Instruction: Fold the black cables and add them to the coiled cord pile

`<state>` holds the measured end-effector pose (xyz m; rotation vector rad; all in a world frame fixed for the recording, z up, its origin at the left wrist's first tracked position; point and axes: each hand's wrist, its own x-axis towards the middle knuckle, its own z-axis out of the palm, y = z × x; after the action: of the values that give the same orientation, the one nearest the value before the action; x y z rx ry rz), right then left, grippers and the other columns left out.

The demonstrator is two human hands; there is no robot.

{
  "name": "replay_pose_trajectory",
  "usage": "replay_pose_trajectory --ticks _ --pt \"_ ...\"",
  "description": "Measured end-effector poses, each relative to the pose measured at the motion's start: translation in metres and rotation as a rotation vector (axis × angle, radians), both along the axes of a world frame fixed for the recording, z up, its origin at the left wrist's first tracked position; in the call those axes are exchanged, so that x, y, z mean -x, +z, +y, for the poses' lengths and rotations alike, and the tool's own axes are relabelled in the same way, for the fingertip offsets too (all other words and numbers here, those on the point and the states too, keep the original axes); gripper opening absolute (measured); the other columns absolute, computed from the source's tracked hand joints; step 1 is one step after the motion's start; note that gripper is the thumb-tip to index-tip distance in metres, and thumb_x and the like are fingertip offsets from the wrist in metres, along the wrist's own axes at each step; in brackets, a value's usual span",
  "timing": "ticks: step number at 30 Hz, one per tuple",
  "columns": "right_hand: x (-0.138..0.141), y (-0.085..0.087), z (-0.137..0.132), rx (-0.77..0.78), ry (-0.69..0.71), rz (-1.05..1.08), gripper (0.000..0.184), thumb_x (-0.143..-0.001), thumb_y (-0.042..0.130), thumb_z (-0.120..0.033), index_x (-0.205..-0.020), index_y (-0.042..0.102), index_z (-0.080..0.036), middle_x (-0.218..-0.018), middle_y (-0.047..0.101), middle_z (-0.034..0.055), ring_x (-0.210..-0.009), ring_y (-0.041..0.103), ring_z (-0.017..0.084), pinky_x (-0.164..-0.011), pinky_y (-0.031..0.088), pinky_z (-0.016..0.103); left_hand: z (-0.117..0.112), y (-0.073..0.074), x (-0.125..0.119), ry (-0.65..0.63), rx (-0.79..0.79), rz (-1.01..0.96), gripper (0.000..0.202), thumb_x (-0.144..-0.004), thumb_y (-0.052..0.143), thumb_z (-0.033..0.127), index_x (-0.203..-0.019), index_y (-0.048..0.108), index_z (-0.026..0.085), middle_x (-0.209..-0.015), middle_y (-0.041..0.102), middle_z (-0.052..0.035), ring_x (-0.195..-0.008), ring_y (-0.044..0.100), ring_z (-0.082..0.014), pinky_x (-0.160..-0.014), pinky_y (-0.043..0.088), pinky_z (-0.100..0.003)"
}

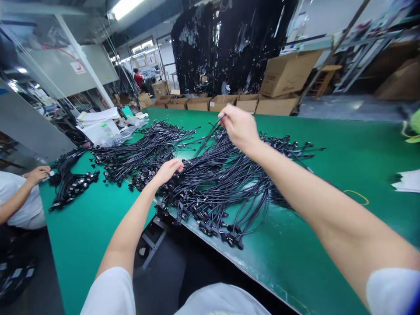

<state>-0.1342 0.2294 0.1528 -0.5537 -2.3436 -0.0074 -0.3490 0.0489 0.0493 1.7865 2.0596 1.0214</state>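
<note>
Long piles of black cables (210, 175) with small connectors at both ends lie across the green table. Raised over the far side of the nearest pile, my right hand (241, 127) pinches the end of a black cable (210, 136). This cable slants down toward my left hand (169, 170), which is low over the near-left part of the pile. The fingers of that hand are curled closed around what looks like the same cable; its end there is hidden. Black connectors (210, 223) crowd the near edge of the table below.
Another person's hands (38, 174) are at a smaller cable bundle (67, 162) on the left. Papers and a white box (100, 129) stand at the back left. Open cardboard boxes (198, 103) line the far edge. A yellow band (359, 197) lies to the right.
</note>
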Motion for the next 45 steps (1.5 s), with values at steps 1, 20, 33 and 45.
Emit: replay_pose_trajectory --ticks 1,20,33,45 --pt "0.0 0.015 -0.001 -0.061 -0.027 0.038 0.033 -0.102 0.026 -0.027 -0.104 0.057 -0.015 -0.101 0.064 0.0082 -0.094 0.059 0.018 -0.081 0.043 0.03 0.0 -0.009 0.006 -0.007 0.069 0.056 0.026 -0.091 0.042 0.029 -0.082 0.064 0.018 -0.08 0.066 -0.0035 -0.076 0.06 -0.0158 -0.078 0.047 -0.027" --pt "-0.122 0.104 -0.017 -0.202 -0.593 -0.099 0.043 -0.102 0.03 -0.037 -0.111 0.062 -0.01 -0.105 0.069 0.0216 -0.105 0.065 0.034 -0.073 0.041 0.034 0.062 0.022 -0.081 -0.202 -0.233 0.146 0.079 -0.087 0.058 0.042 -0.15 0.017 0.017 -0.156 0.029 -0.018 -0.145 0.025 -0.0279 -0.118 0.021 -0.046" --pt "-0.285 0.085 -0.006 -0.066 -0.945 -0.27 0.049 -0.098 0.036 -0.04 -0.108 0.068 -0.005 -0.104 0.068 0.0234 -0.108 0.062 0.03 -0.076 0.039 0.04 0.011 0.014 -0.194 -0.533 -0.043 -1.252 0.023 -0.09 0.057 0.039 -0.081 0.06 0.018 -0.046 0.027 0.0098 -0.038 0.029 -0.0055 -0.046 0.038 -0.019" --pt "-0.266 -0.051 -0.155 0.442 -0.145 -0.61 0.02 -0.092 0.05 -0.03 -0.084 0.063 -0.018 -0.08 0.069 0.0047 -0.067 0.062 0.015 -0.055 0.031 0.023 -0.016 0.0 -0.287 -0.672 0.308 -0.611 0.032 -0.091 0.054 0.045 -0.1 0.067 0.017 -0.08 0.068 -0.0042 -0.081 0.063 -0.0169 -0.081 0.05 -0.032"
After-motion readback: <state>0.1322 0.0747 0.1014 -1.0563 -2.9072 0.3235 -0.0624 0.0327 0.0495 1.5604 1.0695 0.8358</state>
